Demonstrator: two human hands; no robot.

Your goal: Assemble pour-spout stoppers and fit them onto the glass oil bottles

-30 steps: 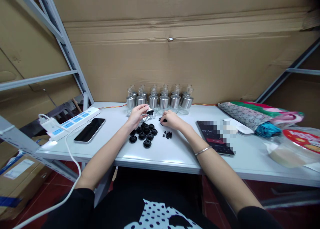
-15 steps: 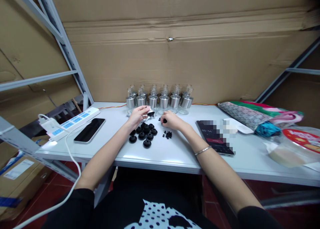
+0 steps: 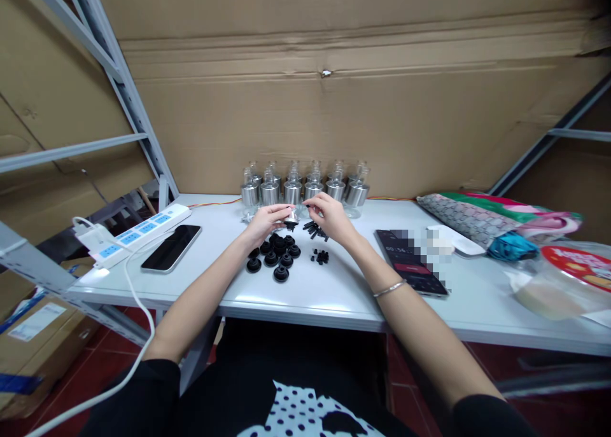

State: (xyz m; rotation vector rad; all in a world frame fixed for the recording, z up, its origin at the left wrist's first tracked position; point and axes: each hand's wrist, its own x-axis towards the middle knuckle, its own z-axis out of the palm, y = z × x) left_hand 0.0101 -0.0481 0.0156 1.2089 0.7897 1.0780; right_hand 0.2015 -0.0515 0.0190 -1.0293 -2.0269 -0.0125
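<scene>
My left hand [image 3: 265, 223] grips a round black cap [image 3: 291, 224] by its edge, above the table; a pale part shows on top of it. To the right, my right hand [image 3: 331, 217] is closed in a pinch, and a small dark piece shows at its fingertips, too small to name. Below that hand lie several thin black sticks or tubes [image 3: 316, 230]. Nearer me is a cluster of tiny black pieces [image 3: 323, 257]. Several round, stepped black caps [image 3: 281, 273] lie in a group below my left hand.
Behind my hands stand two rows of clear glass bottles with silver bands [image 3: 313, 191]. On the left are a phone [image 3: 172, 249] and a power strip [image 3: 143, 233]. To the right lie another phone [image 3: 410, 262], a fabric bundle [image 3: 501, 221] and a plastic tub [image 3: 568, 284].
My right hand has risen from the black sticks, uncovering them, with a small dark piece at its fingertips. My left hand has shifted slightly right with the cap.
</scene>
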